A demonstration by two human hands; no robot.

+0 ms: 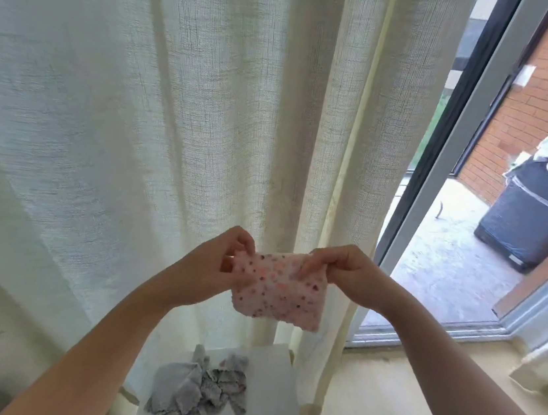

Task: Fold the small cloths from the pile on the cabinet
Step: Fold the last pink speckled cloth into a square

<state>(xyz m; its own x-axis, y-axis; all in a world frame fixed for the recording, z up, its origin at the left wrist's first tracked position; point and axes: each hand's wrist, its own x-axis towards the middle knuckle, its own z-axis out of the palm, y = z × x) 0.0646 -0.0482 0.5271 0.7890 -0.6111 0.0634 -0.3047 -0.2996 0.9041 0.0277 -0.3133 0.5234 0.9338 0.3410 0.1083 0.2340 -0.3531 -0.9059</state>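
A small pink cloth with dark red dots hangs in the air in front of the curtain. My left hand pinches its upper left corner and my right hand pinches its upper right corner. The cloth droops below my fingers, roughly rectangular. Below it, on the white cabinet, lies a crumpled pile of grey and patterned cloths.
A cream curtain hangs just behind the cabinet. To the right, an open sliding door leads to a balcony with a dark bin topped with laundry. Light wooden floor lies to the cabinet's right.
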